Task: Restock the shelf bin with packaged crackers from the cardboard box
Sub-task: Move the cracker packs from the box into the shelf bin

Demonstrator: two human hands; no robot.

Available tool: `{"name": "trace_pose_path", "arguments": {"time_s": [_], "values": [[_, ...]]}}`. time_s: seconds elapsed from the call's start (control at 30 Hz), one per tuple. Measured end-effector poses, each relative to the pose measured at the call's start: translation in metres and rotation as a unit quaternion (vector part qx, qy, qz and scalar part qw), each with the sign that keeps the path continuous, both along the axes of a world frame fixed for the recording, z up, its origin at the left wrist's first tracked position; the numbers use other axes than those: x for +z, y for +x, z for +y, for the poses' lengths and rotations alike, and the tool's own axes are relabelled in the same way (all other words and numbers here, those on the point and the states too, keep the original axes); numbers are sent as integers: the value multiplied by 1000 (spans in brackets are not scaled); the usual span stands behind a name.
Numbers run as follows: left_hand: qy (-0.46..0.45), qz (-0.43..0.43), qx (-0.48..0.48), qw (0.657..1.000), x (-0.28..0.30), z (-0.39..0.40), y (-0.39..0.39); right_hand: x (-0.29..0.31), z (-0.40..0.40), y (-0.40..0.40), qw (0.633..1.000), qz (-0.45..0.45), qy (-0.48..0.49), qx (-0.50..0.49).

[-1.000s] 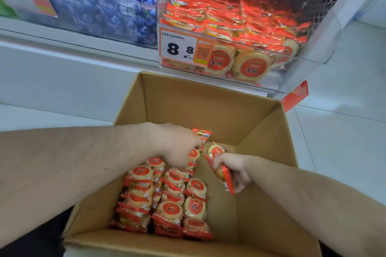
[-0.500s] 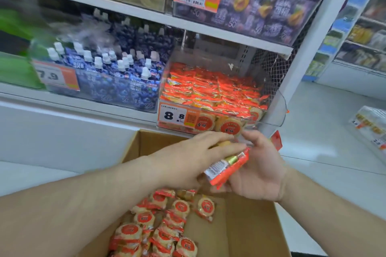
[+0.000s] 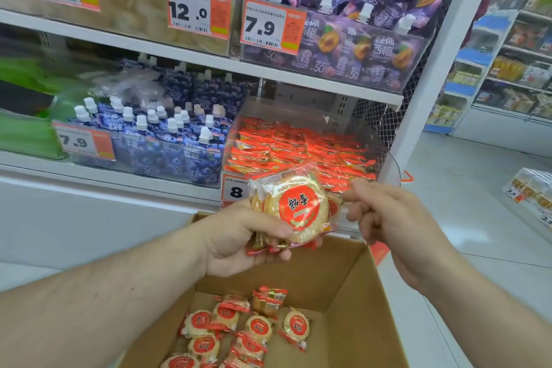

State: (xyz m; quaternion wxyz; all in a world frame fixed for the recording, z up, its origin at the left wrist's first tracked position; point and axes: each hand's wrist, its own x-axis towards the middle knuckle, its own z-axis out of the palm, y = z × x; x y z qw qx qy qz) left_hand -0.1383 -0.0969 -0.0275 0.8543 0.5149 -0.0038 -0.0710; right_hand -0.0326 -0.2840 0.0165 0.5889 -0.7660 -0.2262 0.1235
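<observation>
My left hand grips a small stack of round cracker packs with red labels, held up in front of the clear shelf bin. That bin is piled with red-wrapped cracker packs. My right hand is just right of the stack, fingers curled, its thumb and forefinger pinching the wrapper's right edge. Below both hands the open cardboard box holds several loose cracker packs on its floor.
Blue spouted pouches fill the bin to the left, and purple pouches sit on the shelf above. A white shelf post stands right of the cracker bin. More shelving lines the aisle at far right.
Both hands rose out of the box with the cracker packs up to bin height. The stack turned label-up in my left hand, and my right hand shifted to its right edge.
</observation>
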Motion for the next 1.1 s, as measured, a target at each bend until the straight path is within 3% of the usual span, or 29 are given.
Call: {"name": "trace_pose_path", "arguments": {"time_s": [0.13,0.23,0.33,0.43,0.5,0.77,0.9,1.03,1.1], "values": [[20,26,29,999,3,-6,0,-12,7,-17,996,-46,2,73],[9,36,23,999,5,-10,0,-18,12,-22,993,-90,-34,71],[-69,54,5,996,6,-7,0,-10,6,-7,990,57,98,82],[-107,48,-20,993,7,-1,0,6,-2,7,950,190,235,78],[-124,44,-19,991,8,1,-1,11,-6,11,934,233,268,47],[-93,49,35,994,7,-9,1,-14,12,-11,949,245,176,88],[-41,51,92,994,3,-26,5,-30,29,-28,976,190,100,46],[-62,59,140,986,-2,-33,8,-36,32,-33,960,259,52,92],[-25,44,132,990,-1,-28,6,-32,32,-29,962,250,46,103]]}}
